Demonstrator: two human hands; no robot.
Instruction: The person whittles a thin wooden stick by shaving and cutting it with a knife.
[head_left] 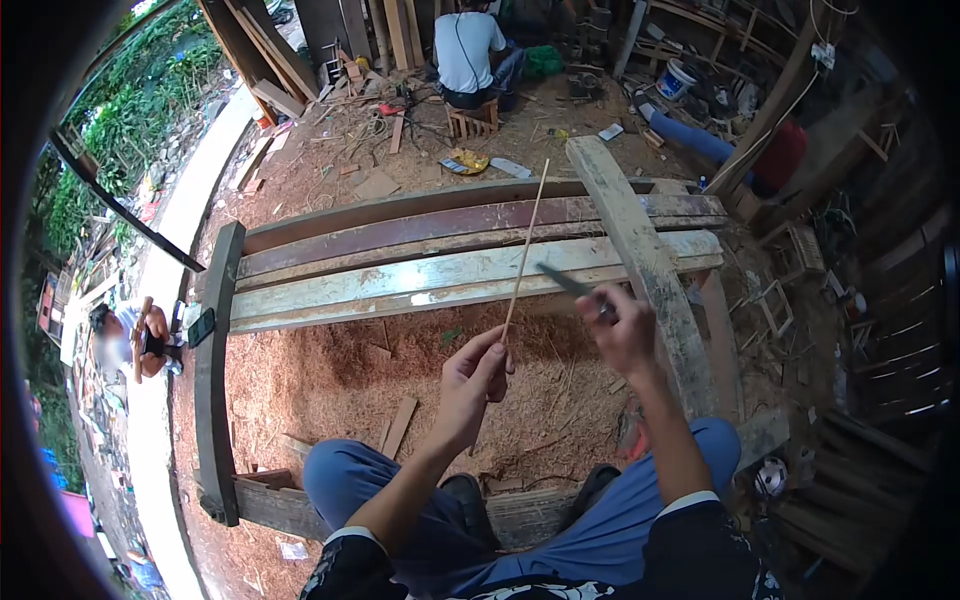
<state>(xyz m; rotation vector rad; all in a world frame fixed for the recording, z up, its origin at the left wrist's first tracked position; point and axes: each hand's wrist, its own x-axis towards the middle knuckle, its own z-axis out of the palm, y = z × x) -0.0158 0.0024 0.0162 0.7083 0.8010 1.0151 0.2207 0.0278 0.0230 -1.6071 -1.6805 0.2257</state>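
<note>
Between the thumb and fingers of my left hand point(476, 378) is the lower end of a long thin wooden stick point(527, 245), which slants up and slightly right over the bench. My right hand point(622, 325) is closed around the handle of a knife point(564, 280). The dark blade points up and left toward the stick, with a small gap between them. Most of the knife's handle is hidden by my fingers. Both hands are above the gap in front of the bench's pale plank point(420, 285).
A wide wooden board point(637, 235) lies across the bench at right, and a dark beam point(212, 380) runs along the left. A phone point(202, 327) rests on that beam. Wood shavings point(330, 390) cover the ground. One person point(467, 55) sits at the back, another at far left.
</note>
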